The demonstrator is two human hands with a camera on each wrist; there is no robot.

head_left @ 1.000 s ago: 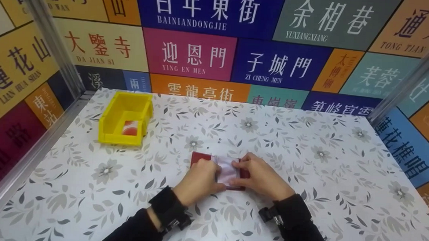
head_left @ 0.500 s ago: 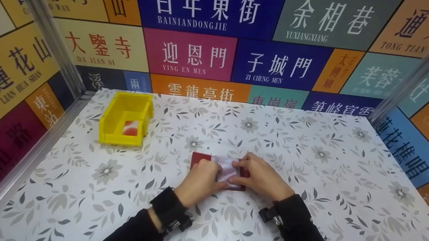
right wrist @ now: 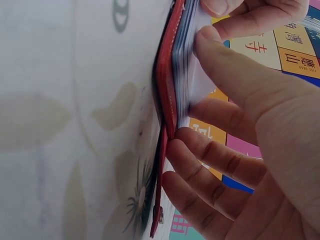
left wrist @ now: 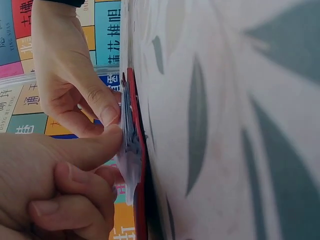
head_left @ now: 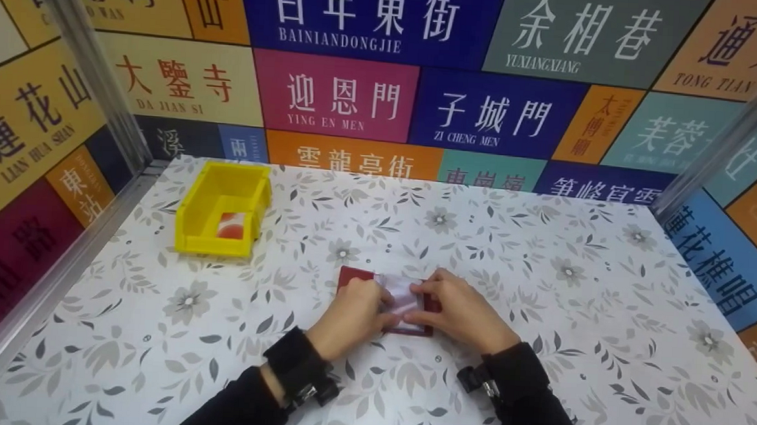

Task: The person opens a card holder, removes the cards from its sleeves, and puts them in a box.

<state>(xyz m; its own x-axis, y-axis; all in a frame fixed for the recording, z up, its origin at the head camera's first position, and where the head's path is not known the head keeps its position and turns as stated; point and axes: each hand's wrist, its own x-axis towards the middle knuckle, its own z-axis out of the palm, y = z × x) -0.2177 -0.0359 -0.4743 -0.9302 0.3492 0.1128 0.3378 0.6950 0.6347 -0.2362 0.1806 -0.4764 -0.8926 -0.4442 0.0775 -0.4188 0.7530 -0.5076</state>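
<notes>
A red card holder (head_left: 354, 275) lies spread on the table with a stack of clear plastic sleeves (head_left: 403, 298) in its middle. In the left wrist view the layered sleeves (left wrist: 129, 127) stand up a little from the red cover (left wrist: 140, 165). My left hand (head_left: 355, 315) pinches the left edge of the sleeves between thumb and curled fingers. At the right end my right hand (head_left: 467, 314) holds the card holder. Its thumb rests on the sleeves (right wrist: 185, 65) in the right wrist view, the other fingers along the red cover (right wrist: 170, 75).
A yellow bin (head_left: 213, 245) stands at the back left of the flower-patterned table (head_left: 513, 245), with a red and white piece (head_left: 230, 225) inside. Panels with coloured signs (head_left: 336, 97) rise behind the table and at both sides.
My left thumb has shifted up from the near edge onto the sleeves and drawn closer to the fingers. The right hand and the card holder have stayed nearly in place.
</notes>
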